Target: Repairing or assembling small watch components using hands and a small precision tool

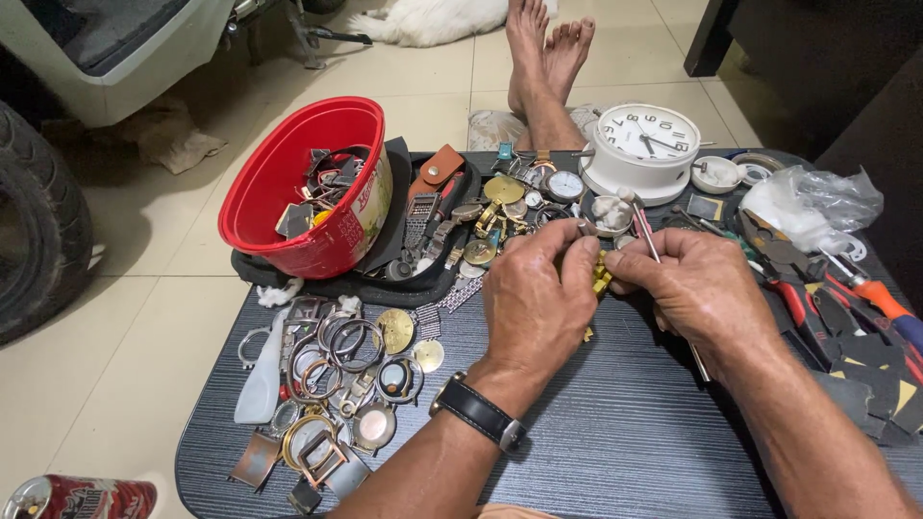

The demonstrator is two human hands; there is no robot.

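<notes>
Tiled floor beyond; dark grained surface [615, 423] crowded with watch cases [332, 384], a red bowl [288, 192], a white clock [644, 144]. My left hand [538, 298] and right hand [697, 284] meet fingertip to fingertip over a small gold link piece [600, 276], both pinched shut on it. It sits between them, long axis roughly upright. My right hand also carries a thin tool [654, 252], slanting up-left to down-right.
</notes>
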